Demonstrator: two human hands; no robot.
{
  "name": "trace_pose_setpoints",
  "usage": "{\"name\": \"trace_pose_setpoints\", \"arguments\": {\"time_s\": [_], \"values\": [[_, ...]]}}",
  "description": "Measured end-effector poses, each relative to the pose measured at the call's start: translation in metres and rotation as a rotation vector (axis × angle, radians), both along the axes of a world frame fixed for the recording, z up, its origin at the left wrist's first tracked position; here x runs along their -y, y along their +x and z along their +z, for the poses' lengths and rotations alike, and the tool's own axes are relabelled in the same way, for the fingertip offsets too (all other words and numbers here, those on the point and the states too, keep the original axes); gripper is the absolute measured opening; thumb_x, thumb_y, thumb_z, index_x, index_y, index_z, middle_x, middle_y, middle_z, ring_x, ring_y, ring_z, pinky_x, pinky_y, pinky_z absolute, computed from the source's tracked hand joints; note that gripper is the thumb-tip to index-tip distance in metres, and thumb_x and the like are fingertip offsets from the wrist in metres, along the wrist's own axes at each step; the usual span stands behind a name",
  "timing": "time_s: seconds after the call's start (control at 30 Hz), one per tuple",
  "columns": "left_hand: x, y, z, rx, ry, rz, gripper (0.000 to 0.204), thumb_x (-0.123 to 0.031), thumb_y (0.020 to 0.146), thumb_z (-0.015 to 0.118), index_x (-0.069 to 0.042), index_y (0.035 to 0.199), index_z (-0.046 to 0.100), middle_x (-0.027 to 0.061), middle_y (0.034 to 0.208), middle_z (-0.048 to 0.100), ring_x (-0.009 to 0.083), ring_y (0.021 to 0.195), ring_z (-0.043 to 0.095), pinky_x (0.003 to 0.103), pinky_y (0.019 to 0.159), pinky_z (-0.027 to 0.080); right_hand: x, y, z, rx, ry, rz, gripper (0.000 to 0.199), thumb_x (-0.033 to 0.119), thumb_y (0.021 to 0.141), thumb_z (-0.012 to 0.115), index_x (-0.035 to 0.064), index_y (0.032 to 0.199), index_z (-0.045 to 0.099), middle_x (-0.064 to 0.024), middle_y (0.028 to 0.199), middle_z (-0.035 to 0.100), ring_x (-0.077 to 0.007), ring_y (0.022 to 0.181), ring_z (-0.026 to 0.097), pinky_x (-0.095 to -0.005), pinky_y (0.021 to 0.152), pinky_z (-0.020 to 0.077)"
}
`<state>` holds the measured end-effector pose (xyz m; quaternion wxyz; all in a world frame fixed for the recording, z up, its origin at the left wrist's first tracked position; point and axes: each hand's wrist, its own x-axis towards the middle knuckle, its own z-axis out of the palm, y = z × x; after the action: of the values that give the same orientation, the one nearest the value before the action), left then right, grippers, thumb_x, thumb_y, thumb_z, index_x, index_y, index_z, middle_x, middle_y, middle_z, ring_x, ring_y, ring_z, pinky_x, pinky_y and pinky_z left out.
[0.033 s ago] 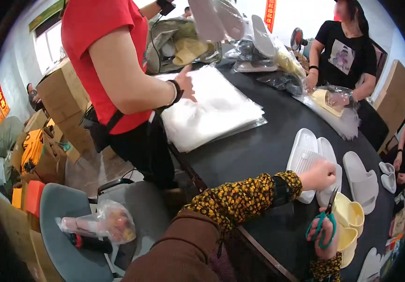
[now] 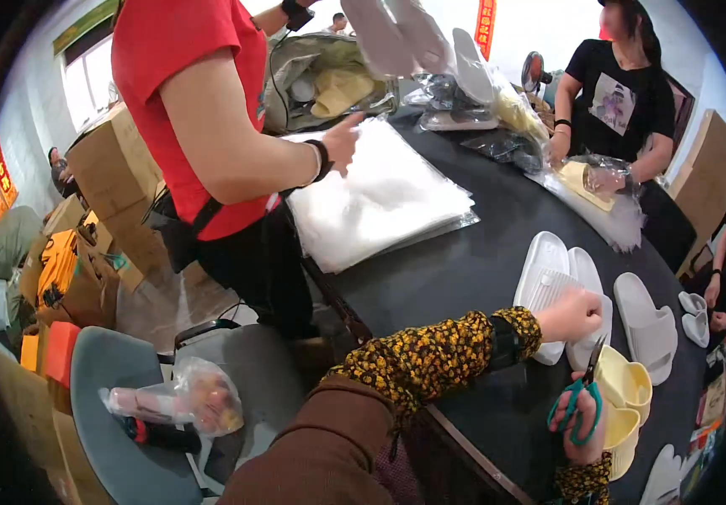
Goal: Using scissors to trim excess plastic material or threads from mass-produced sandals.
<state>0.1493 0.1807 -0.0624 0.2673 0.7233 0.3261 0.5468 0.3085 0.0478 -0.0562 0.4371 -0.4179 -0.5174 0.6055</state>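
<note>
Fingers (image 2: 577, 307) of the left hand (image 2: 571, 315) are curling closed on the white slippers (image 2: 548, 282), pinning the pair to the dark surface (image 2: 464, 269). Fingers of the right hand (image 2: 580, 433), at six o'clock from it, are gripping green-handled scissors (image 2: 580, 402), blades pointing up toward the pair. The step in hand looks like a trimming cut; the next move likely calls for bringing the blades to the slipper edge while the pair is held steady. Yellow slippers (image 2: 624, 387) are lying at four o'clock, another white slipper (image 2: 645, 324) at three o'clock, a stack of clear bags (image 2: 380, 202) at ten o'clock.
</note>
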Motion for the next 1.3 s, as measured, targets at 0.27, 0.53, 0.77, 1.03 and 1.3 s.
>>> {"name": "trace_pose_setpoints", "arguments": {"time_s": [0.27,0.53,0.77,1.03,1.3], "values": [[-0.005,-0.001,-0.006,0.025,-0.040,0.008,0.016,-0.011,0.070,0.052,0.001,0.071,0.062,0.0193,0.065,0.061,0.0281,0.062,0.062,0.038,0.057,0.047,0.000,0.001,-0.002,-0.010,0.022,-0.006,0.047,0.033,0.086,0.053,0.0006,0.116,0.039,-0.0067,0.067,0.050,-0.0146,0.053,0.050,-0.0284,0.041,0.0436],[0.005,0.005,-0.004,-0.148,0.010,0.152,0.020,-0.015,0.070,0.054,0.002,0.072,0.063,0.0234,0.073,0.061,0.0371,0.070,0.062,0.045,0.065,0.049,0.003,0.001,0.001,-0.090,0.028,0.017,0.041,0.032,0.088,0.051,0.0030,0.115,0.041,-0.0050,0.068,0.049,-0.0136,0.054,0.048,-0.0296,0.045,0.0435],[0.002,0.012,-0.027,-0.118,0.093,0.268,0.016,-0.016,0.074,0.053,-0.002,0.072,0.061,0.0196,0.072,0.062,0.0379,0.072,0.061,0.046,0.067,0.048,0.000,0.001,0.000,-0.094,0.047,0.050,0.037,0.034,0.090,0.050,0.0044,0.112,0.043,-0.0042,0.069,0.049,-0.0132,0.056,0.048,-0.0299,0.045,0.0426],[0.028,0.016,-0.040,-0.450,0.092,0.269,0.015,-0.018,0.076,0.052,-0.005,0.075,0.058,0.0180,0.075,0.061,0.0384,0.075,0.060,0.048,0.068,0.046,-0.007,0.012,-0.007,-0.126,0.017,0.068,0.033,0.034,0.091,0.049,0.0068,0.110,0.046,-0.0031,0.069,0.051,-0.0135,0.056,0.049,-0.0314,0.044,0.0436],[0.030,-0.006,-0.055,-0.248,0.013,0.047,0.009,-0.013,0.076,0.056,-0.006,0.077,0.061,0.0158,0.073,0.062,0.0339,0.074,0.062,0.041,0.069,0.048,-0.006,0.011,-0.008,-0.124,0.011,0.115,0.034,0.036,0.091,0.051,0.0083,0.109,0.047,-0.0025,0.069,0.053,-0.0135,0.055,0.051,-0.0313,0.044,0.0438]]}}
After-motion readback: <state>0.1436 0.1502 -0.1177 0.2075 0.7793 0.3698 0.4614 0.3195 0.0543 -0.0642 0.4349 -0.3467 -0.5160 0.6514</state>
